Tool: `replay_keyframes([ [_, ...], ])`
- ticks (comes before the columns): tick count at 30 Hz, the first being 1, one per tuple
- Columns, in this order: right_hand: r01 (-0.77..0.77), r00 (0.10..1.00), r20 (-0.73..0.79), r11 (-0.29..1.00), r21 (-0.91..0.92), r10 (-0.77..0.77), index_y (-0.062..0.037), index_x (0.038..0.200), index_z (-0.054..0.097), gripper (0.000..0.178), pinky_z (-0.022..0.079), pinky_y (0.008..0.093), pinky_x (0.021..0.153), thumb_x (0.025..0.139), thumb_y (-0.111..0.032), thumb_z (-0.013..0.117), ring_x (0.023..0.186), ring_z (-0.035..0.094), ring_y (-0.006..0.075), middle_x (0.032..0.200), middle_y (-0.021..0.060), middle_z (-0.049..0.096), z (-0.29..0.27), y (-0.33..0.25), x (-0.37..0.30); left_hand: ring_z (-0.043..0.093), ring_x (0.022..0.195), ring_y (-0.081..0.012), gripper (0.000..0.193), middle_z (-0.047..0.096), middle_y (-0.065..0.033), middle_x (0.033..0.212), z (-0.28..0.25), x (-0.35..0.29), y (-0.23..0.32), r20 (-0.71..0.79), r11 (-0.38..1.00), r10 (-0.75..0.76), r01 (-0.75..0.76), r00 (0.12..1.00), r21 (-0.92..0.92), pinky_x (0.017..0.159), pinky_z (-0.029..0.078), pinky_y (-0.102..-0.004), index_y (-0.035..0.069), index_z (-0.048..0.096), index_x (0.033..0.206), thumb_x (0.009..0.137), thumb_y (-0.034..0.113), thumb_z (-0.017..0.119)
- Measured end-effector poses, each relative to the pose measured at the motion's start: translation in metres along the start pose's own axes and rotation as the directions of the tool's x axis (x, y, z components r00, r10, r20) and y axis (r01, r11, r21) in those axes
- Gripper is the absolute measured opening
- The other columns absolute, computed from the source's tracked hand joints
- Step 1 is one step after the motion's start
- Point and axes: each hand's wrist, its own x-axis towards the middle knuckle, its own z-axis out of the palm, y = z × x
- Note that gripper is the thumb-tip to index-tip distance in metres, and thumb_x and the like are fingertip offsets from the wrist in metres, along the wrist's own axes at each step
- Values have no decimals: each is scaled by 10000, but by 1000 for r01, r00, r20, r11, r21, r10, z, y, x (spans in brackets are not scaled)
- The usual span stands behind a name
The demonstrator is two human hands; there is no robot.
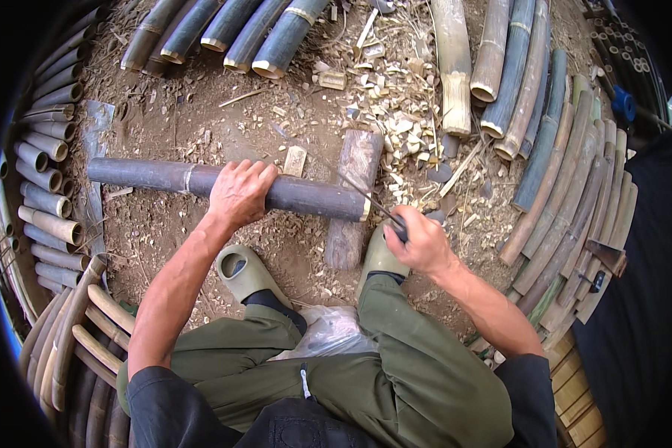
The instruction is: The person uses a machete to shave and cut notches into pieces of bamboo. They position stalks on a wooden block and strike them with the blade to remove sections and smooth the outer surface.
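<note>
My left hand [240,193] is wrapped over a dark bamboo pole [313,200] lying crosswise in front of me. The pole's right end shows a pale cut rim and rests across a short wooden block [343,245]. In my right hand [425,245], just right of that rim, is the dark handle of a knife [381,207]. Its thin blade slants up and left, crossing near the cut end of the bamboo; whether it touches the rim I cannot tell. A flat pale piece of wood [295,160] lies behind the pole.
Pale wood chips [407,123] litter the dirt floor. Bamboo poles lie in rows at the far left [287,37], the far right [526,75] and along the left side [48,179]. A clear plastic bag [332,332] lies between my feet in green clogs [254,276].
</note>
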Motion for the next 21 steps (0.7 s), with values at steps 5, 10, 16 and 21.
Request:
replay_keyframes([
  [5,7,998,-57,987,159,2,21,1080,554,313,532,429,550,934,-230,672,633,684,381,725,234,645,-17,-14,4,632,912,-256,360,644,-69,957,11,-10,2,-124,999,31,-27,992,31,840,488,-408,83,594,1079,727,87,666],
  [10,4,998,-65,1000,21,-3,19,1090,548,345,549,442,572,936,-264,671,676,690,414,782,256,664,0,2,-7,630,891,-229,286,639,-50,948,10,-5,7,-321,995,70,-42,945,91,841,483,-405,86,591,1078,794,111,604],
  [16,58,992,-120,983,177,-37,19,1102,553,363,556,448,621,935,-279,676,729,698,415,810,250,672,-20,-19,5,627,968,-220,280,649,-53,1038,20,-9,5,-377,989,56,1,924,149,884,465,-400,92,605,1098,824,146,583],
  [21,-36,999,-32,999,-39,35,16,1076,570,319,548,440,604,939,-259,655,709,694,415,782,238,669,-4,2,-4,613,999,-227,313,630,-55,1065,20,-12,12,-459,985,66,16,886,171,931,448,-414,92,593,1148,842,150,566],
])
